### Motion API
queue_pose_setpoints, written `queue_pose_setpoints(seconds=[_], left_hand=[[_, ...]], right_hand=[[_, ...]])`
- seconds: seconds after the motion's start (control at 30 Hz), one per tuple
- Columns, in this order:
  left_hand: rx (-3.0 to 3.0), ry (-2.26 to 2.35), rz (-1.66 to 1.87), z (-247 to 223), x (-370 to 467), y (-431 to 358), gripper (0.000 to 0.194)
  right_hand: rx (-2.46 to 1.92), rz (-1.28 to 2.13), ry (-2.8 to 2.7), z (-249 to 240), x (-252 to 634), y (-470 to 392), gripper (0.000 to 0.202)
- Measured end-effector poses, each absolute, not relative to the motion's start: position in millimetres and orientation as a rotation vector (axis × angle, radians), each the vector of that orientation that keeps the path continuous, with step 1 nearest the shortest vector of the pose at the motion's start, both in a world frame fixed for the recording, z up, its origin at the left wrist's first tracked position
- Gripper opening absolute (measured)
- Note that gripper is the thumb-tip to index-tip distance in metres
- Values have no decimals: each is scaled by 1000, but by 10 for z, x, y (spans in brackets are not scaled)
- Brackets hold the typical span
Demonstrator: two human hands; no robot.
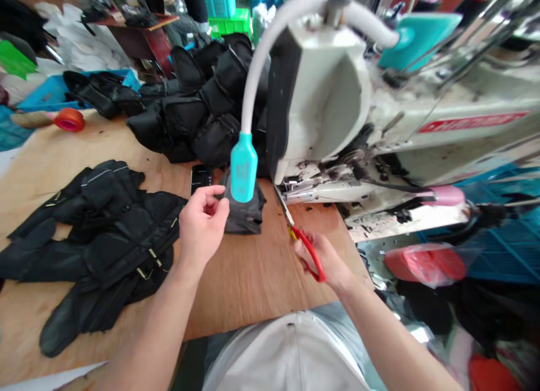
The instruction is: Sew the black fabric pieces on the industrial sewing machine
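In my right hand [314, 253] is a pair of scissors [310, 250] with red handles. Its blades point up and forward, beside the needle area of a sewing machine [320, 93]. My left hand [202, 219] is closed in a loose pinch, thumb and index finger at the left edge of a small black fabric piece [244, 216]. That piece lies flat on the wooden table, partly hidden behind a turquoise lamp head [243, 169]. A dark phone [201, 177] rests just beyond my left hand.
Black sewn fabric parts [113, 228] lie on the left of the table [248, 284]. A heap of black pouches [202, 109] stands behind. An orange tape roll [70, 120] sits at the far left. A red plastic-wrapped bundle [426, 264] is below, right of the table edge.
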State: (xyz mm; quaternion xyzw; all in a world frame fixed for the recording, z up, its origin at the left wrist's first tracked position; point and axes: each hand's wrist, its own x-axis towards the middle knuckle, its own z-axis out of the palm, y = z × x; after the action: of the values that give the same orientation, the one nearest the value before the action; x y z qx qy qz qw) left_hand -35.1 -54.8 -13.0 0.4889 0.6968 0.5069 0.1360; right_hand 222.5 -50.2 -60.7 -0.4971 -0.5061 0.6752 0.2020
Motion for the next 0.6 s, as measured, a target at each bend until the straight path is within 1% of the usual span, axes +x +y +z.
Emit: queue_pose_setpoints(seconds=[0.07, 0.1, 0.13, 0.17, 0.2, 0.27, 0.3, 0.37, 0.43, 0.5, 0.6], left_hand=[[1508, 1900, 1089, 106, -628, -495, 17], [1532, 1844, 976, 239, -744, -429, 17], [1536, 1822, 971, 378, -832, -338, 18], [1523, 1833, 1083, 515, -890, -228, 21], [1495, 1845, 1292, 642, -914, -109, 25], [1479, 1722, 1753, 816, -870, 107, 42], [1519, 1608, 1887, 841, -812, 177, 52], [1587, 1455, 1946, 725, -655, 192, 68], [1547, 1481, 1791, 402, -488, 11, 71], [1431, 1613, 1551, -36, -351, -348, 62], [1408, 1717, 1074, -619, -266, -1050, 37]], right_hand=[[-1462, 1950, -1477, -664, 2356, -590, 60], [-1491, 2016, -1507, -704, 2406, -628, 60], [-1525, 2004, -1531, -748, 2440, -657, 62], [-1547, 1986, -1549, -792, 2457, -678, 63], [-1564, 1970, -1549, -832, 2457, -691, 65], [-1593, 1951, -1552, -898, 2428, -703, 68], [-1606, 1934, -1558, -923, 2408, -704, 69], [-1623, 1869, -1603, -967, 2385, -702, 68], [-1636, 1742, -1696, -1018, 2412, -704, 62], [-1637, 1564, -1827, -1096, 2512, -712, 54], [-1641, 1229, -2001, -1299, 2805, -672, 38]])
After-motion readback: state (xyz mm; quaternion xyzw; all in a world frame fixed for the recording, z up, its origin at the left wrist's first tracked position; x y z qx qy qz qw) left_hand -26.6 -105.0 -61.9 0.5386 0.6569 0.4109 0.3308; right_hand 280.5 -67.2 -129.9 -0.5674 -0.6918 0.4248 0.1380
